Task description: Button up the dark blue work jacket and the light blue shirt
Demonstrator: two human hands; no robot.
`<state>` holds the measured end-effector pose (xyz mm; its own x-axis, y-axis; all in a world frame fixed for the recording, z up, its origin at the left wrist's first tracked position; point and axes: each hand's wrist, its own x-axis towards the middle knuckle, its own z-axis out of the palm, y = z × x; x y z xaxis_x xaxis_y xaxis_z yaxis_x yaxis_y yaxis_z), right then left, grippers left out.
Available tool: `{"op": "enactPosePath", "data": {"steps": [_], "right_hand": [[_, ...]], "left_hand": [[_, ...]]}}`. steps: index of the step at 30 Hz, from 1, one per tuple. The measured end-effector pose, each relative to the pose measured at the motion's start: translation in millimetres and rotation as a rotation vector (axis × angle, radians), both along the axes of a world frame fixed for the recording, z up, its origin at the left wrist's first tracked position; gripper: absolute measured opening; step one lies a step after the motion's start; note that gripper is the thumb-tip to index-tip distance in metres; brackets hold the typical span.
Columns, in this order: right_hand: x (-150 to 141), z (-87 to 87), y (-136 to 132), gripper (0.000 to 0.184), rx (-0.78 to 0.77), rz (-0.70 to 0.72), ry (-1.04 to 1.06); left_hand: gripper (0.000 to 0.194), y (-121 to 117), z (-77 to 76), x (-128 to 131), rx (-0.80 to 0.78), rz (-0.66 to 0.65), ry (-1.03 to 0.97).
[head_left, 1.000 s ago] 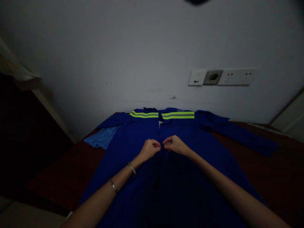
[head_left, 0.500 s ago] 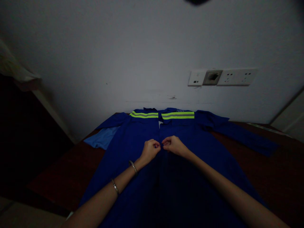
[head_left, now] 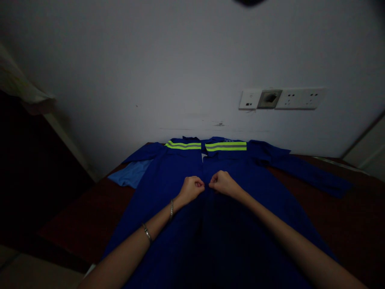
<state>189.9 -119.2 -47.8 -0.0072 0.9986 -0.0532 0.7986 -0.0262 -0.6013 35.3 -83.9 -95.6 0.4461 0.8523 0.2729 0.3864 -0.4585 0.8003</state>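
Note:
A dark blue work garment (head_left: pixel 168 176), a jacket or coverall, lies face up with its collar toward the wall. Bright yellow-green and grey reflective strips (head_left: pixel 225 146) cross its chest on both sides of the front opening. My left hand (head_left: pixel 192 188) pinches at the left edge of that opening, thumb against fingertips. Just across a small gap, my right hand (head_left: pixel 224 184) pinches at the facing edge. Whatever fastener sits between the fingertips is too dark and small to make out. Near the collar the front edges stand slightly apart, showing a pale patch.
A dark red-brown table (head_left: pixel 84 216) carries the garment and meets a grey-white wall (head_left: pixel 150 72). Lighter blue cloth (head_left: pixel 129 174) pokes out under the left sleeve. The right sleeve (head_left: pixel 309 172) stretches across the table. Socket plates (head_left: pixel 297 99) are on the wall.
My right hand has shifted slightly right, widening the gap between the two hands. My left hand stays nearly in place, its wrist turned a little. The garment lies as before.

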Motion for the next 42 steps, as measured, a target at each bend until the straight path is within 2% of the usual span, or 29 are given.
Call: {"op": "enactPosePath", "data": {"steps": [11,18,23,28,30,33,37,39,42], "right_hand": [[3,-6.9,6,0.010,-0.115,-0.052,0.069],[10,-7.4,8,0.012,-0.102,-0.103,0.061],[19,-1.5,7,0.011,-0.190,-0.089,0.170],[20,7.4,5,0.008,-0.229,-0.098,0.264],[19,12.5,4,0.007,-0.216,-0.083,0.270],[17,20.2,2,0.007,-0.156,-0.066,0.252],[14,25.9,-1,0.012,0.003,-0.023,0.090],[11,26.9,-3,0.014,0.100,0.003,-0.026],[7,28.3,-6,0.014,0.173,0.014,-0.114]], "left_hand": [[0.011,-2,2.4,0,0.012,-0.026,0.031],[0.012,0,0.1,-3,-0.036,-0.031,0.035],[0.012,4,-0.3,-5,-0.193,-0.034,-0.020],[0.013,11,0.3,-10,-0.387,-0.110,-0.083],[0.013,13,1.6,-11,-0.429,-0.118,-0.090],[0.015,13,6.6,-11,-0.475,-0.048,-0.129],[0.032,2,24.2,-12,-0.507,0.022,-0.140],[0.041,-11,35.6,-16,-0.519,-0.029,-0.044],[0.048,-37,46.1,-27,-0.517,-0.182,0.175]]}}
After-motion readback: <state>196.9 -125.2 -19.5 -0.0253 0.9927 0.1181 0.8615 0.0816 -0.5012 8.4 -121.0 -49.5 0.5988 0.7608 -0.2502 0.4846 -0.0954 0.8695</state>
